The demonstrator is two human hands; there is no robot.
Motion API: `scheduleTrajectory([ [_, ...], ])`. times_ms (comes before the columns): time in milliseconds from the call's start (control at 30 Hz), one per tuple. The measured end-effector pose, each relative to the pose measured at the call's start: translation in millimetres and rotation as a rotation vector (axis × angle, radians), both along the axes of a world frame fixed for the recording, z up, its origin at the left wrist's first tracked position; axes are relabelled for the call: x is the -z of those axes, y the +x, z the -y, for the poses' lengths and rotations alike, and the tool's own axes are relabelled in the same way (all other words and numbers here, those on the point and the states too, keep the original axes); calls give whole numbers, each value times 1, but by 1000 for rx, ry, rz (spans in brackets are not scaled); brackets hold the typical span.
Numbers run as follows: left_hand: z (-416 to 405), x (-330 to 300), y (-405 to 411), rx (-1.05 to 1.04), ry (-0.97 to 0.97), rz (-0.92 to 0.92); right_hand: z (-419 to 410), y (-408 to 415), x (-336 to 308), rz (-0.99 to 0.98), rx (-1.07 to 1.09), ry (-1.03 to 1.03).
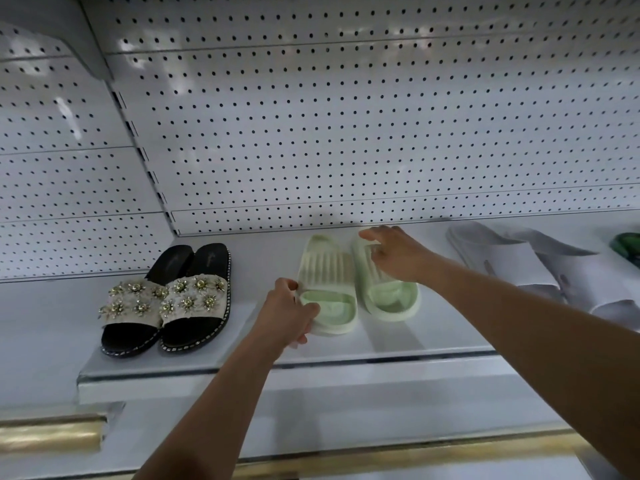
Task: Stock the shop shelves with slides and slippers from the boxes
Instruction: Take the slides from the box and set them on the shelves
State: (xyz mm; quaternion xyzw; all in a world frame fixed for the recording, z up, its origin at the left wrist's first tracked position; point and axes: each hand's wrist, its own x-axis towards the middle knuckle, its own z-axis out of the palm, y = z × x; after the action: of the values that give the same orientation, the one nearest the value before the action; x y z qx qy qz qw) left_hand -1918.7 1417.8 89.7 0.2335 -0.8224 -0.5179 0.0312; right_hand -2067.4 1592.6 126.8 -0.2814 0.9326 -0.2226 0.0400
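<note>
A shop: white pegboard backing (pixel 346 126) above a display shelf (pixel 346 348) lined with paired slides (pixel 166 299), probably footwear stock.

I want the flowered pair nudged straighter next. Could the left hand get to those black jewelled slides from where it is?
Probably yes. The left hand grips the left green slide, and bare shelf lies between it and the black jewelled slides. It would have to let go first.
</note>
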Motion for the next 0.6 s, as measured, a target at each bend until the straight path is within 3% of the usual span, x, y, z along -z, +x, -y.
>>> scheduleTrajectory([
  [167,-7,-2,-3,-9,4,38,-18,10,1,18,-36,-60],
  [267,-16,-12,-1,-66,-400,-1,-36,17,0,-1,-26,-146],
  [333,-30,-28,-4,-122,-452,-222,-49,23,-2,-4,-14,-238],
  [400,-47,-43,-15,-95,-331,-368,-66,28,-3,-29,6,-325],
  [533,-107,-63,-34,52,154,-362,-122,39,-7,-45,80,-455],
  [600,-146,-66,-40,76,264,-359,-163,45,-10,-70,114,-512],
])
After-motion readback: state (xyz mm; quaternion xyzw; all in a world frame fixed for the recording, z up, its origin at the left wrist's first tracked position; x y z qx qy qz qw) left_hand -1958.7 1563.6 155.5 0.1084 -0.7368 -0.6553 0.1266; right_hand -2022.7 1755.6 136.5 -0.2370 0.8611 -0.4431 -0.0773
